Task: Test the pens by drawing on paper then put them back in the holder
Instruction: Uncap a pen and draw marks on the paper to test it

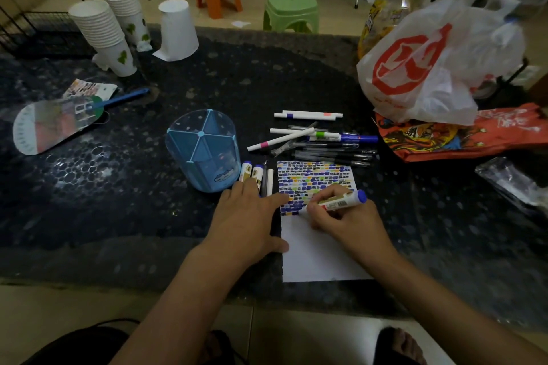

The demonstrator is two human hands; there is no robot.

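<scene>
Head view: right hand point(338, 216) grips marker point(335, 201) on paper point(320, 252), left hand point(249, 216) flat at nine o'clock steadying; sheet could skid if lifted.

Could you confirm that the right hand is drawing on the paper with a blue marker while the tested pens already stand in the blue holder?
Not quite: the head view shows the holder empty. The pens lie on the table beside it. The right hand does draw on the paper with the blue marker.

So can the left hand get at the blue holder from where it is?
Probably yes: the left hand rests flat beside the holder, holding nothing, with nothing between them.
</scene>
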